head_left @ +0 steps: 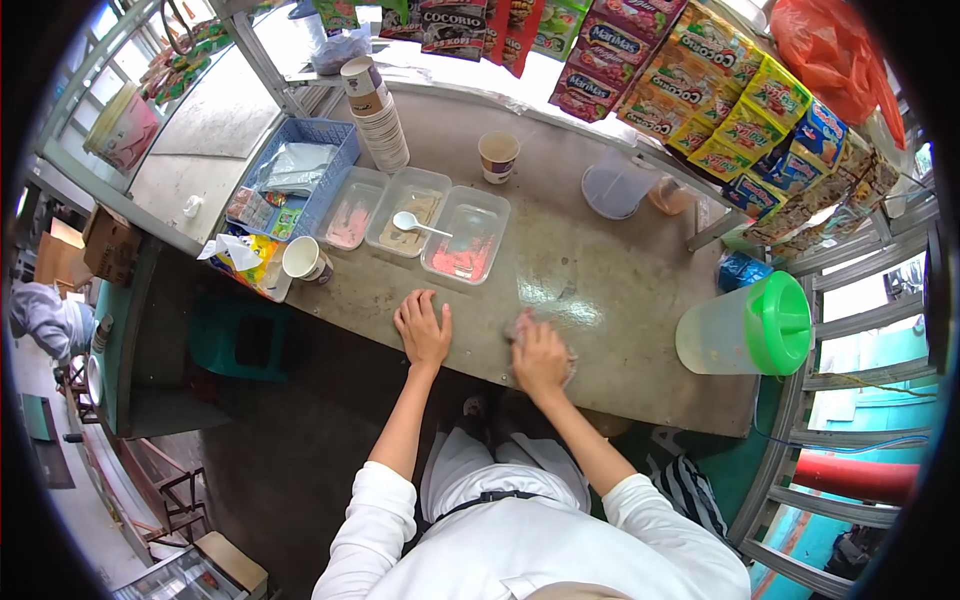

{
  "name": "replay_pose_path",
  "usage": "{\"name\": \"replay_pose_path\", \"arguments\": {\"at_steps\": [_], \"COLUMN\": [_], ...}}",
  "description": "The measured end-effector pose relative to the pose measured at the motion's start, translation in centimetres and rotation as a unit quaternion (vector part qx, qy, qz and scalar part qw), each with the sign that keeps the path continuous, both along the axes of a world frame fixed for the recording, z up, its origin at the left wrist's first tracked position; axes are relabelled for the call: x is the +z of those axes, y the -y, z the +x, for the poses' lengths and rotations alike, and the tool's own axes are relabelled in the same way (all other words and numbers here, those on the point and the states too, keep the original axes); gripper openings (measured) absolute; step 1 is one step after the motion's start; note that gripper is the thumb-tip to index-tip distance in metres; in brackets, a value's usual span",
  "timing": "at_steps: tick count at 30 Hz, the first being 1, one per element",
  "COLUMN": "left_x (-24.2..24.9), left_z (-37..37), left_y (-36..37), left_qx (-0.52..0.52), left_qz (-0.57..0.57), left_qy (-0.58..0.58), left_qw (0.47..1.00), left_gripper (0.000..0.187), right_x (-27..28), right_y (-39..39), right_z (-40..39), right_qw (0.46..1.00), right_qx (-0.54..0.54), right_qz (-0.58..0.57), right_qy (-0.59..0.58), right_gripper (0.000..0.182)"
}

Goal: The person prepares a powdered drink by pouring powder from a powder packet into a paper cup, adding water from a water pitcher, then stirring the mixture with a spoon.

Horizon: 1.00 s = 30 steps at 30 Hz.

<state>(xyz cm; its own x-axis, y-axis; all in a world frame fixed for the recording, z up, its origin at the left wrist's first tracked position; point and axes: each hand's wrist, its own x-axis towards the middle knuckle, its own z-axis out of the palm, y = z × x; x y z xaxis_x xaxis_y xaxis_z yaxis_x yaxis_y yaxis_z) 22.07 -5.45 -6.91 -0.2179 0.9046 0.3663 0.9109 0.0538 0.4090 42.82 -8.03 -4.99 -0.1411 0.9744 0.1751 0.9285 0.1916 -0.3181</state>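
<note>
My right hand (540, 357) presses a crumpled greyish cloth (571, 366) against the metal tabletop (590, 340) near its front edge. A wet, shiny patch lies just beyond it. To the left, my left hand (423, 330) rests on the tabletop with its fingers stretched out, holding nothing. Beyond that hand stand three clear plastic tubs: one with pink powder (463, 262), a middle one with brownish powder (397, 213) and a white spoon (420, 223) across it, and another with pink contents (350, 220). A paper cup (306, 261) stands near the left edge.
A blue basket (322, 137) with packets and a tall stack of paper cups (380, 125) stand at the back left. Another paper cup (498, 157) is farther back. A green-lidded jug (745, 325) stands at right. Drink sachets (690, 70) hang above the rear edge.
</note>
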Motion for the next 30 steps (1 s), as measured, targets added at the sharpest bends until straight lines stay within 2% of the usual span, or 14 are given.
{"name": "replay_pose_path", "arguments": {"at_steps": [4,5,7,8,11,14,19,21,23,25,27,29,30], "left_x": [-0.2,-0.2,-0.3,-0.3,-0.2,0.1,0.0,0.2,0.3,0.0,-0.1,-0.1,0.0], "left_z": [-0.1,-0.2,-0.1,-0.1,0.0,0.0,-0.2,0.0,0.0,0.0,-0.4,-0.2,-0.2], "left_y": [0.5,0.5,0.5,0.3,0.3,0.0,0.1,0.1,0.3,0.2,0.3,0.2,0.1], "left_qx": [-0.017,-0.018,-0.017,-0.015,-0.002,0.007,0.006,0.001,-0.003,-0.013,-0.015,-0.01,-0.009], "left_qz": [0.014,0.018,0.025,0.022,0.008,0.002,0.0,0.0,-0.003,0.011,0.015,0.01,0.007], "left_qy": [0.003,0.001,0.0,0.002,0.01,0.021,0.026,0.03,0.039,0.029,0.023,0.024,0.027], "left_qw": [1.0,1.0,1.0,1.0,1.0,1.0,1.0,1.0,0.999,0.999,1.0,1.0,1.0], "left_gripper": [0.034,0.034,0.034,0.034,0.034,0.034,0.036,0.036,0.035,0.035,0.036,0.035,0.035], "right_x": [1.1,2.3,1.8,2.0,1.4,-1.3,-0.3,0.0,-0.5,1.0,1.0,0.5,-0.3], "right_y": [1.7,1.4,0.8,0.1,-2.5,-6.4,-10.6,-8.9,-4.8,0.8,4.1,3.4,1.4], "right_z": [1.3,3.1,7.7,10.3,17.3,17.9,8.1,3.5,0.3,0.5,4.2,9.9,12.6], "right_qw": [0.982,0.967,0.965,0.982,0.992,0.97,0.989,0.993,0.996,0.987,0.979,0.982,0.986], "right_qx": [0.169,0.192,0.152,0.099,-0.102,-0.225,-0.126,-0.062,0.034,0.157,0.204,0.173,0.12], "right_qz": [-0.03,-0.096,-0.048,0.023,0.073,0.026,0.032,0.006,0.025,-0.026,-0.004,0.013,-0.022], "right_qy": [-0.083,-0.138,-0.208,-0.156,-0.005,0.087,0.071,0.097,0.079,0.026,0.011,0.073,0.111], "right_gripper": [0.049,0.044,0.038,0.035,0.047,0.051,0.053,0.054,0.053,0.05,0.046,0.042,0.04]}}
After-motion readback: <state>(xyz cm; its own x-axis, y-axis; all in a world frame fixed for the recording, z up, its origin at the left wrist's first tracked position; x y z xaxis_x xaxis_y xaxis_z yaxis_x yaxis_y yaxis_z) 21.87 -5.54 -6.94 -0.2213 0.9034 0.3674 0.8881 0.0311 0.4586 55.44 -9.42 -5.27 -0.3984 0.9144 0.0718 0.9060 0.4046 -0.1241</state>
